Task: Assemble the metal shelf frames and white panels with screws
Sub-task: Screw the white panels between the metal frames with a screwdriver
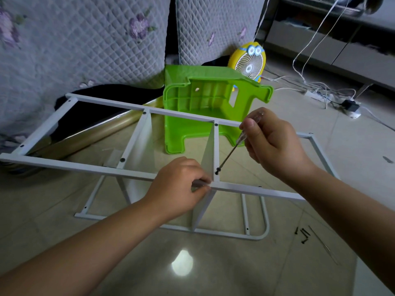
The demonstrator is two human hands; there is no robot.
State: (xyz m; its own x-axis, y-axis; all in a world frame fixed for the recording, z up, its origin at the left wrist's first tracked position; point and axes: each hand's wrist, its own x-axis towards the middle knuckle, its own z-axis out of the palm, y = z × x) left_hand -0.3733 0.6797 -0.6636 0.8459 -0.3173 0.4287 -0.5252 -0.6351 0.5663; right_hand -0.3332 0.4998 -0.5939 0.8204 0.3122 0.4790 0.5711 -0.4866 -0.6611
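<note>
A white metal shelf frame (81,165) lies raised across the middle of the view, with a second frame (256,237) flat on the floor beneath it. White panels (208,154) stand between the two frames. My left hand (177,189) grips the near rail of the upper frame beside one panel. My right hand (271,142) holds a clear-handled screwdriver (237,142). Its tip sits on a black screw (217,170) at the crossbar next to that panel. Black screw heads show at other joints of the upper frame.
A green plastic stool (198,107) lies tipped behind the frame, with a yellow fan (249,60) beyond it. Quilted covers and a gold roll (102,131) are at the left. Several loose black screws (302,235) lie on the tiled floor at right. Cables and a power strip (316,96) run along the far right.
</note>
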